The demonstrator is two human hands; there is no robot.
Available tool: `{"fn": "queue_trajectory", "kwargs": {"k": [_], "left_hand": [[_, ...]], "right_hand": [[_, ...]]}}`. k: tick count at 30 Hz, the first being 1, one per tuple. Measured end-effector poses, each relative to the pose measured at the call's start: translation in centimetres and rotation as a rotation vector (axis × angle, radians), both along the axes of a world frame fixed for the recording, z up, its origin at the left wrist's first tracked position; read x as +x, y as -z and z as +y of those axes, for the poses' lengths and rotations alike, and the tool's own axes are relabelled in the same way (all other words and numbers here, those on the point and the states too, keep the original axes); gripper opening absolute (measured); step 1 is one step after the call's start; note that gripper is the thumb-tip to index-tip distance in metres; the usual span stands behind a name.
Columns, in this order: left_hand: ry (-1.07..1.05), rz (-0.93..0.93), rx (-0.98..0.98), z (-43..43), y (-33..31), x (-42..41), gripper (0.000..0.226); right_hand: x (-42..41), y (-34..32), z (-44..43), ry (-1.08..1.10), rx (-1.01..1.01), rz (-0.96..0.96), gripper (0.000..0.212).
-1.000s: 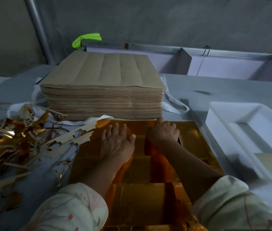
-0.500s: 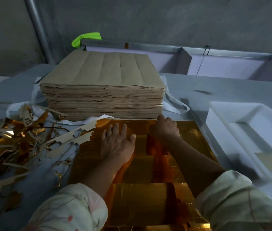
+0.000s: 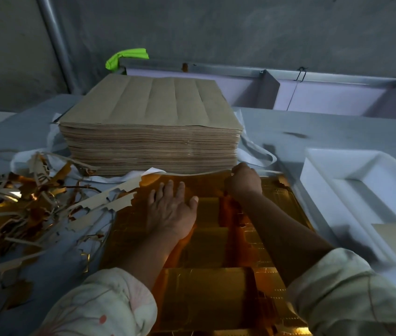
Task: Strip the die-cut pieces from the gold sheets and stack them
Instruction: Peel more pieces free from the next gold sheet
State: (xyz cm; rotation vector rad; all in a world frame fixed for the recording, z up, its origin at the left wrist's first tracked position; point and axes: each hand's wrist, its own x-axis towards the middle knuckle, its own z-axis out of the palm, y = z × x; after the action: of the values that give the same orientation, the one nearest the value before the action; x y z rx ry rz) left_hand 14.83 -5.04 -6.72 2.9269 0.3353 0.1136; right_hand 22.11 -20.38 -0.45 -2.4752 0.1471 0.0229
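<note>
**Far edge begins to lift**

Your right hand (image 3: 245, 181) has moved a little further toward the far edge of the gold sheet (image 3: 206, 294). Its grip is now closed there, fingers curled on the edge, which rises slightly. Your left hand (image 3: 171, 209) stays flat, holding nothing, and presses the sheet on the counter (image 3: 289, 132). Probably the stripping starts now. The sheet lies gold side up, just before the brown stack (image 3: 150, 141). Its long axis seems to run from you toward that stack.
</note>
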Motion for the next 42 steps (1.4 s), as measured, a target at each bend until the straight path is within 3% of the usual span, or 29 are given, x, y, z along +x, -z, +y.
{"fn": "queue_trajectory", "kwargs": {"k": [5,11,23,42], "left_hand": [[-0.002,0.002,-0.001,0.0,-0.1,-0.2,0.070],[0.001,-0.005,-0.004,-0.2,-0.3,-0.4,0.070],[-0.013,-0.025,-0.024,-0.2,-0.3,-0.4,0.070],[-0.030,-0.124,-0.064,0.2,0.1,-0.3,0.071]], "right_hand": [[0.6,0.1,-0.5,0.071,0.169,-0.061,0.031],[1.0,0.1,-1.1,0.195,0.367,0.121,0.006],[1.0,-0.2,-2.3,-0.051,0.318,-0.007,0.018],[0.8,-2.4,-4.0,-0.178,0.479,0.108,0.021]]}}
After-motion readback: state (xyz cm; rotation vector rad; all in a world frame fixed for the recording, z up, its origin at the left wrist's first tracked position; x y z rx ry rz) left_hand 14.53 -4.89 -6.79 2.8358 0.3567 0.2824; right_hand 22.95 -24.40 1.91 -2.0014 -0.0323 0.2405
